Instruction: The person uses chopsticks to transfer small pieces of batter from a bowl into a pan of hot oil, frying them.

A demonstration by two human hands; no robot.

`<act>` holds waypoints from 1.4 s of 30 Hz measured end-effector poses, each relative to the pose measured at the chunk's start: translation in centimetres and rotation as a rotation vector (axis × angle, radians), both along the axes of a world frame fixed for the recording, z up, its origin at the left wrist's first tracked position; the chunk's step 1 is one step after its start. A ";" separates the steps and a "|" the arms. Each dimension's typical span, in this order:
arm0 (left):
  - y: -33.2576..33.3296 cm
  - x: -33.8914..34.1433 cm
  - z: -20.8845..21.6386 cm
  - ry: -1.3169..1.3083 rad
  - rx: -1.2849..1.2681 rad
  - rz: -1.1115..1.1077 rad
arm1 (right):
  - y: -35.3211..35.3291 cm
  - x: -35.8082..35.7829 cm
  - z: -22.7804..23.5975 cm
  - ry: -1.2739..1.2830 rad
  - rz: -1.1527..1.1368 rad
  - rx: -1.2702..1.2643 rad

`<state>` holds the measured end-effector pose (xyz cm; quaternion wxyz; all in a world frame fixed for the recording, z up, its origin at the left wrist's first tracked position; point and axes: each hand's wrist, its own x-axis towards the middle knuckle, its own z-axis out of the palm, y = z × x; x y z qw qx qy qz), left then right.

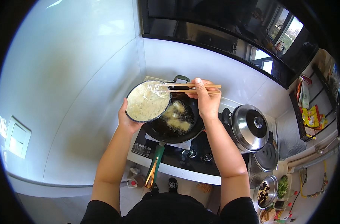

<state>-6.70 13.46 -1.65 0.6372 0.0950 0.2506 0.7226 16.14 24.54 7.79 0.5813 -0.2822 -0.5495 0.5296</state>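
Observation:
My left hand [127, 120] grips a bowl [129, 112] by its lower left rim, tilted over the left side of a dark wok. Pale, thick batter with green flecks [147, 102] coats the inside of the bowl. A pair of wooden chopsticks [200, 85] is pinched in my right hand [206, 98], their tips in the batter near the bowl's right edge. In the wok [194, 136] below, several battered pieces [178, 121] float in bubbling dark oil. The wok's green handle [157, 158] points toward me. What the batter covers cannot be made out.
A lidded steel pot [249, 128] stands right of the wok on the black glass stove [170, 155]. A round dark lid [267, 155] lies beside it. Farther right are a steel bowl of dark and pale food [268, 190] and green vegetables [282, 186]. A black range hood [214, 35] hangs above.

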 end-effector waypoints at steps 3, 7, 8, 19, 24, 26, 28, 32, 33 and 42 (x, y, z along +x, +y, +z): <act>-2.4 0.3 1.3 -0.013 0.025 -0.054 | -1.4 0.2 1.2 -0.020 0.026 0.054; -4.6 -0.5 2.0 0.046 -0.001 -0.019 | -3.7 -0.2 1.6 -0.185 0.037 0.193; -4.9 -0.5 2.2 0.066 -0.009 -0.002 | -4.1 -0.4 1.6 -0.260 0.030 0.252; -7.6 1.1 4.7 0.192 -0.099 0.157 | -8.1 0.9 3.1 -0.297 0.078 0.333; -9.9 1.8 4.3 0.221 -0.088 0.233 | -12.3 1.7 -0.6 -0.434 0.199 0.579; -11.0 2.1 3.4 0.237 -0.072 0.265 | -14.5 2.1 -1.8 -0.396 0.239 0.774; -12.1 2.7 2.7 0.242 -0.075 0.309 | -16.7 2.7 -2.2 -0.392 0.245 0.836; -14.5 3.8 1.7 0.222 -0.141 0.389 | -19.1 3.8 -2.0 -0.341 0.206 0.830; -15.2 4.0 1.5 0.245 -0.134 0.370 | -19.1 3.9 -2.2 -0.310 0.170 0.812; -17.4 5.6 -0.1 0.219 -0.170 0.396 | -20.7 3.0 -6.2 -0.463 0.223 0.870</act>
